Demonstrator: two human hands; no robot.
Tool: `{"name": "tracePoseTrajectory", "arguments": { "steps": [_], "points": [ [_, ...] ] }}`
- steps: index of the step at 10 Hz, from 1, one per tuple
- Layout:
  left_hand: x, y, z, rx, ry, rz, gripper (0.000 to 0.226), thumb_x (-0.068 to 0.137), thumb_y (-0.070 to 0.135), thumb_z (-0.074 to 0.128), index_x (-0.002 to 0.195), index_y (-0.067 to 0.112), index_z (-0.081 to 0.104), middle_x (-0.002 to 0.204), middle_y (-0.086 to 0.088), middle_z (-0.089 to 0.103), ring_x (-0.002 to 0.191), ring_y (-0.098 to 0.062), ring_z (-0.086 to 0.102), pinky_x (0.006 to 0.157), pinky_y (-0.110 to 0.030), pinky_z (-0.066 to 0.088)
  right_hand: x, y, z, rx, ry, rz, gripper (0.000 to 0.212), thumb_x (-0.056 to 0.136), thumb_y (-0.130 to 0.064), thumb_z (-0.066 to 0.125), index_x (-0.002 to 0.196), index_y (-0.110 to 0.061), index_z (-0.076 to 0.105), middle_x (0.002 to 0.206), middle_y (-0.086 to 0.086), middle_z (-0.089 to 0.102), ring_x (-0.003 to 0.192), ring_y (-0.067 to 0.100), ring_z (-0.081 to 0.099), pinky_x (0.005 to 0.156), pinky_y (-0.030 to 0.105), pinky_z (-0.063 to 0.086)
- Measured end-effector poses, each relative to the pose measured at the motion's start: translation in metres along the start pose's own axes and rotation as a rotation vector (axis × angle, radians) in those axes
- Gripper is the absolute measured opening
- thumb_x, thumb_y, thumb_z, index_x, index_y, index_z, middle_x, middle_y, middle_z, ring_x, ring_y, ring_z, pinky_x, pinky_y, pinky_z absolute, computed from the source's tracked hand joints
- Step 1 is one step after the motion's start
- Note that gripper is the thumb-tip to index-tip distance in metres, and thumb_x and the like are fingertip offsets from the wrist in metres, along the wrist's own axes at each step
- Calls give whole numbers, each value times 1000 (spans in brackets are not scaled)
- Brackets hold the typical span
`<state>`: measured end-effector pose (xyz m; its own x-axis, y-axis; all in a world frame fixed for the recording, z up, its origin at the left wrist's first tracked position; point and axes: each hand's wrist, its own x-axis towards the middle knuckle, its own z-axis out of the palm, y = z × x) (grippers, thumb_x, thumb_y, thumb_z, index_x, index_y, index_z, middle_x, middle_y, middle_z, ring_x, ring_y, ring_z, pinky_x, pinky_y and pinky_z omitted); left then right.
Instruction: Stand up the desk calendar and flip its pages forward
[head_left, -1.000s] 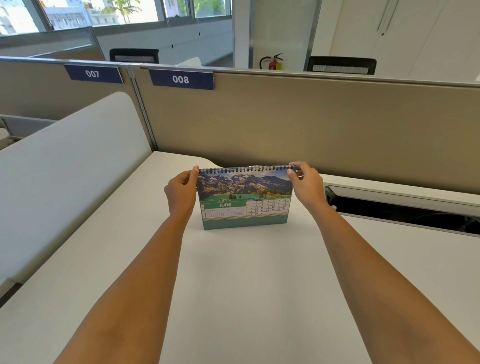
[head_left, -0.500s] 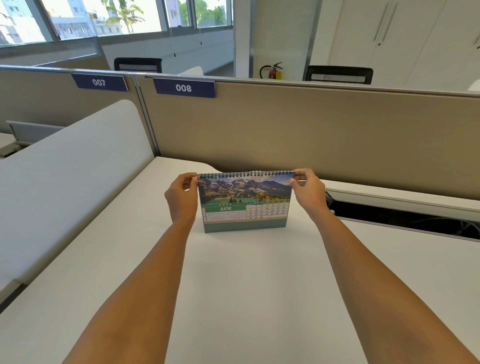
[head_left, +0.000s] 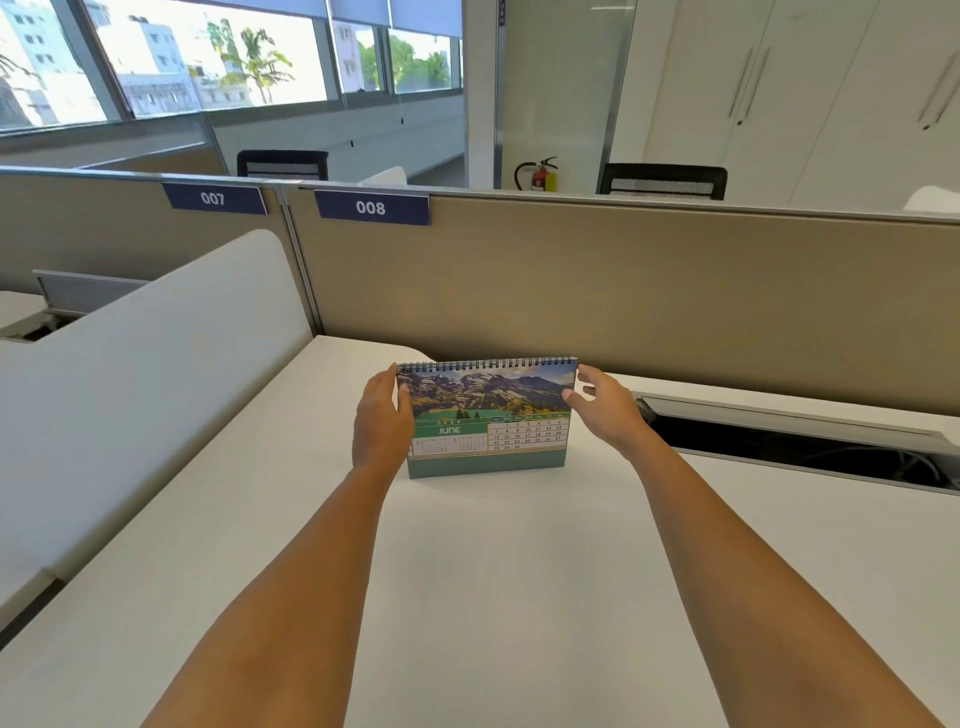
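Head view. Desk calendar (head_left: 488, 418) upright on the white tabletop (head_left: 493, 571), near the beige partition (head_left: 623, 301), base flat, spiral binding along the top edge, JUNE page facing the wearer. Standing part of the task judged done; page-flipping not yet visible.

Left hand (head_left: 379, 421) against the calendar's left edge, palm turned inward, fingers (head_left: 387, 379) extended and loosely together, not curled round anything. Contact with the edge likely but not certain. Probable purpose: steadying the light card stand against sliding or tipping.

Right hand (head_left: 605, 410) just beside the right edge, thumb tip close to or touching the page margin below the binding, remaining fingers (head_left: 592, 374) spread wide behind the upper right corner. No page pinched. Placement at the corner near the spiral fits a pick-up of the front sheet, to be swung up and over the rings.

One hand on each side keeps the stand square and centred. Open cable trough (head_left: 800, 441) in the tabletop to the right, well clear of the calendar base.

Risk judged: thin sheet, easy to lift two at once; light stand prone to skidding backward toward the partition if pushed.
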<state>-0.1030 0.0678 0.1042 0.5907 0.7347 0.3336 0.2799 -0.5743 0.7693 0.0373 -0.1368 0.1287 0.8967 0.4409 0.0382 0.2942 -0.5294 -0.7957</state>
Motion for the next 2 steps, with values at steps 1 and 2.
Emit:
{"name": "tracePoseTrajectory", "arguments": {
  "steps": [1,2],
  "points": [
    [-3,1,-1,105,-36,63,47,98,24,38,142,11,30,148,-10,37,134,-24,37,107,-38,37,-10,1,-7,-90,-3,-32,53,96,-22,50,144,-10,32,150,11,39,136,29,39,107,42,36],
    [-2,9,-3,198,-44,212,52,97,26,38,144,9,24,151,-11,32,140,-24,29,114,-38,27,-24,3,-20,-157,65,-97,50,96,-24,48,143,-12,35,148,8,42,136,26,39,109,40,34]
  ]
}}
